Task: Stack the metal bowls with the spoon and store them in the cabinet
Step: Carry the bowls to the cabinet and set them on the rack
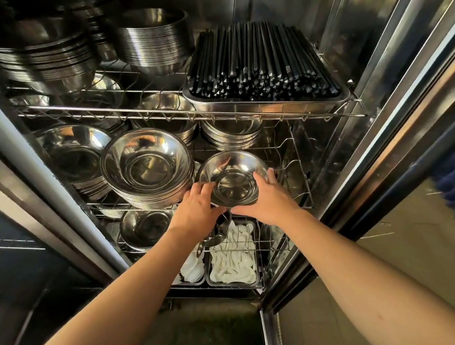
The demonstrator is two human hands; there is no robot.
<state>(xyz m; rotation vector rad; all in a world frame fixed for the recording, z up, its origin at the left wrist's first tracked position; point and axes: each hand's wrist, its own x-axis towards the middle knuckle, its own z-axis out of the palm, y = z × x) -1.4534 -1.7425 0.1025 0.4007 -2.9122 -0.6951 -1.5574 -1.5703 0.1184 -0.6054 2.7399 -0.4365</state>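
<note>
- Inside, the tall stainless-steel cabinet (pixel 348 47) has wire shelves.
- Beside my hands, on the middle shelf, sits a tall stack of shiny round metal bowls (pixel 147 166).
- Between both hands I hold a small stack of round metal bowls (pixel 232 180), tilted, at the middle shelf's front.
- My left hand (pixel 196 209) grips its left rim.
- My right hand (pixel 268 196) grips its right rim.
</note>
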